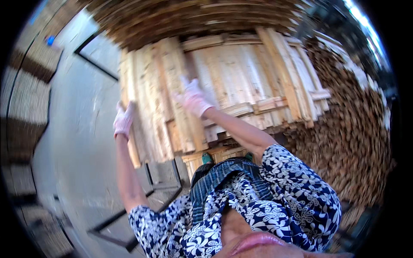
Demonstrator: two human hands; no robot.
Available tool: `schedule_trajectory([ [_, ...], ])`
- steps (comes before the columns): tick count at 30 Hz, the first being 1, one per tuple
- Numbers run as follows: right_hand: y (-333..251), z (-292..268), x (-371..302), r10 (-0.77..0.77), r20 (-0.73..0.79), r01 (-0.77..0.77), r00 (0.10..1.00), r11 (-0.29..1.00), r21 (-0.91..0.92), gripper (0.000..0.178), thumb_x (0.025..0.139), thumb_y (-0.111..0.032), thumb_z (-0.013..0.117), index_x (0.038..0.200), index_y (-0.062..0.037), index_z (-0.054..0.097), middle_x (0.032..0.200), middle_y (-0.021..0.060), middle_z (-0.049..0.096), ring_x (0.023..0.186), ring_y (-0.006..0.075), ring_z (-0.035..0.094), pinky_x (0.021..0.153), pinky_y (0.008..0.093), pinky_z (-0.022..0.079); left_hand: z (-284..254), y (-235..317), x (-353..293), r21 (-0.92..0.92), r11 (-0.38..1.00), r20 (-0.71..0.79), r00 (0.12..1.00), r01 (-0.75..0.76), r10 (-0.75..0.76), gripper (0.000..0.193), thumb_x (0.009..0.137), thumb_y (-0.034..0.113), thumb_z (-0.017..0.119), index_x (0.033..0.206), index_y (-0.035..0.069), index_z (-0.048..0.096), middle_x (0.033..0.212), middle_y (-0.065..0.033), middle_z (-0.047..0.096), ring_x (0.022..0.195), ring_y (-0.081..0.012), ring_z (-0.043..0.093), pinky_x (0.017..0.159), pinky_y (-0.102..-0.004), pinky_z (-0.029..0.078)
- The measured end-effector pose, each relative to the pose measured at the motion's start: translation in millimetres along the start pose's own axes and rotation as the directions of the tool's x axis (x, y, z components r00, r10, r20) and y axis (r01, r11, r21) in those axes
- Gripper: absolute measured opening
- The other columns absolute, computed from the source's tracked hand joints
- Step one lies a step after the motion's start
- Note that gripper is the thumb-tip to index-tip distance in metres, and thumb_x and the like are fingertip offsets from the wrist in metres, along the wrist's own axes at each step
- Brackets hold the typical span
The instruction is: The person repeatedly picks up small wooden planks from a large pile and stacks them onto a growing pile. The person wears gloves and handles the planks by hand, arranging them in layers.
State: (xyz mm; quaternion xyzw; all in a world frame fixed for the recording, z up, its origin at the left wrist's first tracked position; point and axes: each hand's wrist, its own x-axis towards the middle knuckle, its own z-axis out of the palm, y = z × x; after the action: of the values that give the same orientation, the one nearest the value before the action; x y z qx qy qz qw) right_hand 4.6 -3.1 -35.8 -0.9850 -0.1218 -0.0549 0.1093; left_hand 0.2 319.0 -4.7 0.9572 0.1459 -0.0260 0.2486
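Observation:
A layer of pale wooden planks (150, 99) lies side by side on a stack in front of me. My left hand (123, 119), in a white-pink knit glove, is at the outer left edge of these planks, its fingers stretched out and pointing away from me. My right hand (195, 99), gloved alike, is over the right side of the left group of planks; its fingers are spread and slightly blurred. Whether its fingertips touch the wood I cannot tell. Right of it, more boards (232, 77) lie lower, with short crosswise pieces (271, 103) and a long upright-running plank (279, 73) on top.
A large pile of stacked wood (193, 19) rises at the far side. To the right is a broad heap of wood pieces (344, 129). Bundled boards (28, 101) line the far left beyond a grey floor (73, 129). Black metal frames (109, 232) stand near my left side.

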Motion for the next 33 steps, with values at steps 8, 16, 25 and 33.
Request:
schedule_trajectory([
  [8,-6.1,-48.6,-12.4,-0.069,0.209,-0.074,0.975,0.793,0.605,0.082,0.095,-0.053,0.058,0.158,-0.0076,0.031,0.139,0.0373,0.049,0.122,0.0464,0.058,0.106,0.0471,0.047,-24.7,-23.9,-17.2,-0.11,0.994,-0.056,0.998,0.0,-0.006,0.092,0.097,0.052,0.061,0.162,0.004,0.017,0.154,-0.0311,0.042,0.14,-0.0401,0.047,0.115,-0.0437,0.036],
  [16,379.6,-205.2,-129.2,0.539,-0.107,-0.542,0.836,0.841,0.002,0.048,0.098,-0.038,0.057,0.135,-0.0079,0.058,0.13,0.0259,0.063,0.119,0.0382,0.062,0.101,0.0479,0.049,69.6,231.2,-135.1,-0.295,0.865,0.036,0.9,-0.405,0.434,0.061,0.1,0.025,0.061,0.151,0.0,0.042,0.145,-0.0258,0.055,0.125,-0.0362,0.062,0.108,-0.043,0.048],
  [25,516.6,-149.5,-152.7,0.463,-0.102,-0.444,0.88,0.88,0.169,0.053,0.103,-0.05,0.048,0.143,-0.015,0.053,0.134,0.0212,0.063,0.125,0.0392,0.06,0.105,0.0492,0.046,309.9,557.4,-203.3,-0.43,0.851,0.274,0.856,-0.3,0.439,0.086,0.09,0.049,0.065,0.158,0.01,0.027,0.146,-0.0376,0.043,0.132,-0.0507,0.051,0.11,-0.0479,0.043],
  [33,569.3,-193.8,-156.3,0.533,-0.189,-0.549,0.824,0.835,-0.036,0.043,0.101,-0.025,0.051,0.143,-0.0179,0.049,0.111,0.0289,0.065,0.105,0.0485,0.064,0.086,0.0545,0.053,334.5,541.5,-184.3,-0.598,0.774,0.075,0.946,-0.211,0.316,0.085,0.089,0.041,0.069,0.157,0.008,0.029,0.144,-0.0291,0.053,0.13,-0.041,0.056,0.112,-0.0423,0.043],
])
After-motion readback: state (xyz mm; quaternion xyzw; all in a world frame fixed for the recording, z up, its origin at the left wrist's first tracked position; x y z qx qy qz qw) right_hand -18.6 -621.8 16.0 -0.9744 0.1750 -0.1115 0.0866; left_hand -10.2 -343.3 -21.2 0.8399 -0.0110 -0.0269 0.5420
